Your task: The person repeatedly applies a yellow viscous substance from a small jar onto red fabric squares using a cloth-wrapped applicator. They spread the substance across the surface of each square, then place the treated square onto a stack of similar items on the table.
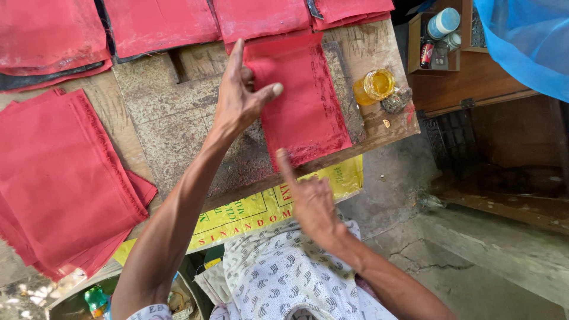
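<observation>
A red cloth rectangle (pixel 304 101) lies flat on a worn stone slab (pixel 172 112) set on a wooden bench. My left hand (pixel 240 95) rests on the cloth's left edge with fingers spread, index pointing away and thumb pressing the fabric. My right hand (pixel 311 201) hovers at the cloth's near left corner, its index finger touching the frayed lower edge. Neither hand grips anything.
A thick stack of red cloths (pixel 59 178) lies at the left, more red pieces (pixel 160 24) along the far edge. A jar of yellow liquid (pixel 375 85) stands right of the slab. A yellow printed sheet (pixel 261 213) hangs below the bench. A wooden box (pixel 438 35) with small containers sits at the right.
</observation>
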